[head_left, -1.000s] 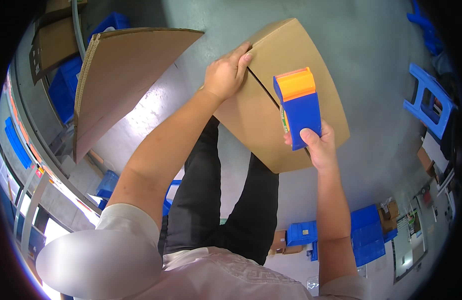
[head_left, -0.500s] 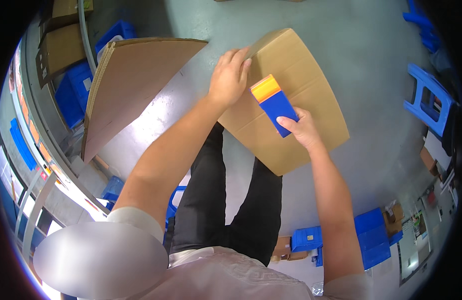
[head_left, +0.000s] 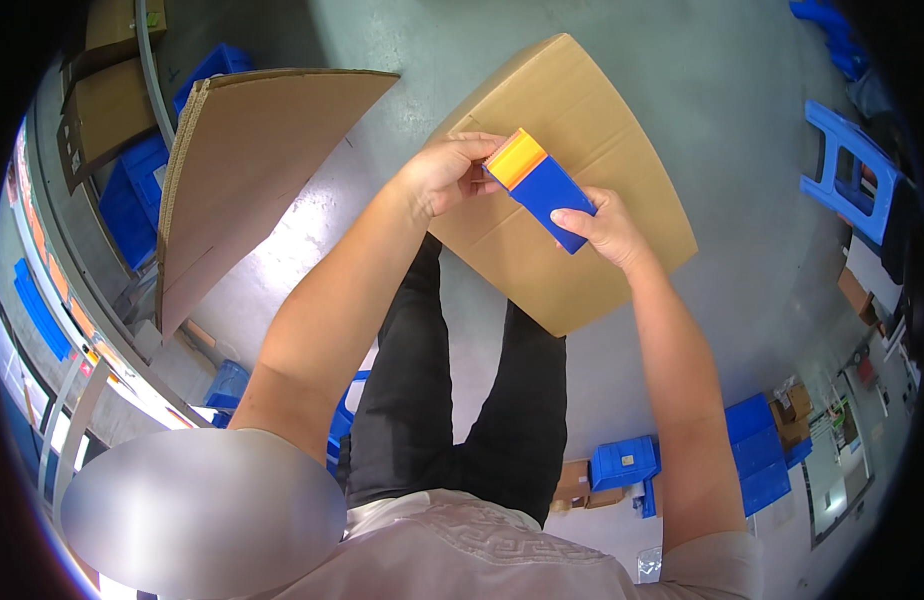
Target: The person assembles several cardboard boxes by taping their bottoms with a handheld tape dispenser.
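My right hand [head_left: 607, 228] is closed round the lower part of a blue block-shaped thing with a yellow-orange end [head_left: 550, 200], thumb on its broad face. Its orange end points up and to the left. At that end, the curled fingers of my left hand [head_left: 452, 172] meet the block's edge; the fingertips are partly hidden. Both hands are above a large brown cardboard box [head_left: 622, 170], which stands tilted in front of my legs. Fold lines cross the box's face.
To the left leans a big folded cardboard sheet [head_left: 252, 150]. Blue bins [head_left: 132, 205] and brown boxes [head_left: 112, 110] stand behind it. A blue plastic stool [head_left: 852, 170] is at the right. More blue bins [head_left: 622, 462] lie at the lower right.
My left hand has come off the box's upper left edge and moved down to the block's orange end. My right hand has raised the block slightly.
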The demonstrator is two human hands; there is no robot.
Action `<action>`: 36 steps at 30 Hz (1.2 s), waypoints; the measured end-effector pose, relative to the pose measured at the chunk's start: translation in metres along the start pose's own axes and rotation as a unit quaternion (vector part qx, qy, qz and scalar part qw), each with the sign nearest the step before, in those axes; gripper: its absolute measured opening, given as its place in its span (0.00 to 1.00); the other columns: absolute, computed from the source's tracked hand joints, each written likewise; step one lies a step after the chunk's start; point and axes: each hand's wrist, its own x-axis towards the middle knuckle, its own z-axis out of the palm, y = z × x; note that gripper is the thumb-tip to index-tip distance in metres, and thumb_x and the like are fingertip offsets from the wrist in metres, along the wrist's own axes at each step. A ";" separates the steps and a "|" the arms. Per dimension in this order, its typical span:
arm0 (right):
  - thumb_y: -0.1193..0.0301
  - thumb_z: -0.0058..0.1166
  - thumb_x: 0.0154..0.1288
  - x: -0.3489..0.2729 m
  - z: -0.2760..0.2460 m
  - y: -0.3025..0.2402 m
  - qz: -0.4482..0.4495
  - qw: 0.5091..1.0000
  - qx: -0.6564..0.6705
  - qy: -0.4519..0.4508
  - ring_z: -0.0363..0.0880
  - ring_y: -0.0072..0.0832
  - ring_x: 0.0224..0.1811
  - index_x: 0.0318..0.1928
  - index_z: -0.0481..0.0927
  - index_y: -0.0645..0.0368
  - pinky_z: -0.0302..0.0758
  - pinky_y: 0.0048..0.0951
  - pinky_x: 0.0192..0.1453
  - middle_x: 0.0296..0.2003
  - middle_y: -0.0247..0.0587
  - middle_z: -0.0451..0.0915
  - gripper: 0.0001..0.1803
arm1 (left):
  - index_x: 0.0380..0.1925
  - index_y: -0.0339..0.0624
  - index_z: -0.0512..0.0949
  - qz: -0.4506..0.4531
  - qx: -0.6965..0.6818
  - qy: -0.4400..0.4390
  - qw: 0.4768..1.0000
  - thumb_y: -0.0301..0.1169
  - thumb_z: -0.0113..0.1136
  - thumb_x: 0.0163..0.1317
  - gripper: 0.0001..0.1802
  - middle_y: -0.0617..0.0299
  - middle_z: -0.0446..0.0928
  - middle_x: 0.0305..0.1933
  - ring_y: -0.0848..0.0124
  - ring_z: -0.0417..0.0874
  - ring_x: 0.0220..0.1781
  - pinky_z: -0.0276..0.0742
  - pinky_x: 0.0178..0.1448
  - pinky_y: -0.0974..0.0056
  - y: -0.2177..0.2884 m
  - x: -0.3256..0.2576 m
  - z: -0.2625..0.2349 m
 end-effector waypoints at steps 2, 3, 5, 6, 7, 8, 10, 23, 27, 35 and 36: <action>0.56 0.69 0.48 -0.001 0.000 -0.001 -0.001 1.000 -0.001 -0.002 0.76 0.20 0.28 0.37 0.81 0.62 0.75 0.24 0.33 0.27 0.35 0.79 0.23 | 0.46 0.40 0.77 -0.016 -0.021 0.006 1.000 0.34 0.51 0.69 0.12 0.64 0.79 0.42 0.77 0.77 0.41 0.73 0.47 0.70 -0.001 0.001 0.003; 0.56 0.68 0.49 -0.002 0.000 -0.002 -0.005 1.000 -0.006 -0.003 0.77 0.20 0.28 0.37 0.81 0.62 0.75 0.24 0.33 0.27 0.35 0.79 0.23 | 0.44 0.40 0.77 -0.009 0.003 0.030 1.000 0.32 0.52 0.68 0.11 0.64 0.79 0.41 0.76 0.78 0.40 0.74 0.46 0.70 -0.001 0.002 0.005; 0.57 0.68 0.49 -0.004 0.000 -0.003 -0.007 1.000 -0.012 -0.003 0.77 0.20 0.27 0.37 0.81 0.62 0.75 0.24 0.33 0.27 0.35 0.79 0.22 | 0.42 0.39 0.77 -0.003 0.026 0.053 0.998 0.30 0.53 0.67 0.09 0.64 0.79 0.40 0.76 0.78 0.38 0.75 0.45 0.70 -0.001 0.003 0.009; 0.57 0.68 0.50 -0.005 -0.001 -0.004 -0.002 1.000 -0.007 -0.003 0.77 0.20 0.28 0.38 0.81 0.62 0.75 0.24 0.34 0.28 0.36 0.79 0.23 | 0.41 0.38 0.77 0.035 0.083 0.072 0.993 0.29 0.53 0.66 0.08 0.63 0.79 0.39 0.76 0.79 0.38 0.75 0.45 0.69 -0.001 0.003 0.011; 0.57 0.67 0.50 -0.006 -0.002 -0.004 0.004 1.000 -0.003 -0.004 0.77 0.20 0.29 0.38 0.81 0.63 0.75 0.24 0.35 0.29 0.36 0.80 0.23 | 0.40 0.38 0.77 0.072 0.140 0.089 0.983 0.28 0.54 0.65 0.07 0.63 0.79 0.38 0.76 0.79 0.37 0.76 0.45 0.69 -0.001 0.004 0.013; 0.57 0.67 0.50 -0.007 -0.002 -0.005 0.004 1.000 -0.003 -0.005 0.77 0.20 0.29 0.38 0.81 0.63 0.75 0.24 0.35 0.29 0.36 0.80 0.23 | 0.40 0.38 0.77 0.072 0.140 0.091 0.983 0.28 0.54 0.65 0.07 0.63 0.79 0.38 0.76 0.79 0.37 0.76 0.45 0.69 -0.001 0.005 0.012; 0.57 0.66 0.52 -0.009 -0.001 -0.007 -0.005 0.999 -0.035 0.000 0.78 0.21 0.33 0.41 0.81 0.64 0.75 0.25 0.39 0.31 0.37 0.80 0.24 | 0.38 0.37 0.77 0.114 0.168 0.081 0.976 0.27 0.54 0.65 0.06 0.61 0.79 0.36 0.76 0.79 0.36 0.77 0.45 0.67 0.000 0.008 0.009; 0.63 0.65 0.53 -0.046 -0.006 0.038 0.040 0.994 -0.054 0.082 0.78 0.22 0.36 0.44 0.80 0.65 0.75 0.26 0.43 0.35 0.38 0.82 0.22 | 0.35 0.43 0.75 0.213 0.191 0.148 0.947 0.36 0.53 0.68 0.09 0.68 0.75 0.29 0.78 0.74 0.32 0.74 0.44 0.68 0.055 0.008 -0.049; 0.63 0.65 0.55 -0.043 -0.007 0.037 0.015 0.995 -0.053 0.081 0.77 0.19 0.34 0.41 0.80 0.65 0.75 0.24 0.40 0.32 0.36 0.81 0.19 | 0.36 0.44 0.75 0.233 0.203 0.159 0.938 0.37 0.52 0.68 0.09 0.69 0.74 0.29 0.79 0.73 0.32 0.74 0.44 0.69 0.051 0.018 -0.052; 0.64 0.66 0.53 -0.037 -0.010 0.050 0.024 0.995 -0.039 0.083 0.78 0.21 0.37 0.44 0.80 0.65 0.75 0.26 0.44 0.35 0.38 0.82 0.21 | 0.36 0.44 0.75 0.203 0.209 0.188 0.938 0.36 0.49 0.70 0.09 0.69 0.72 0.28 0.79 0.71 0.29 0.73 0.42 0.70 0.034 0.061 -0.057; 0.64 0.66 0.53 -0.037 -0.010 0.050 0.025 0.996 -0.037 0.083 0.78 0.21 0.37 0.44 0.80 0.65 0.75 0.26 0.44 0.35 0.38 0.82 0.21 | 0.36 0.44 0.75 0.193 0.208 0.191 0.940 0.36 0.49 0.70 0.09 0.69 0.72 0.28 0.80 0.70 0.29 0.73 0.41 0.70 0.031 0.066 -0.056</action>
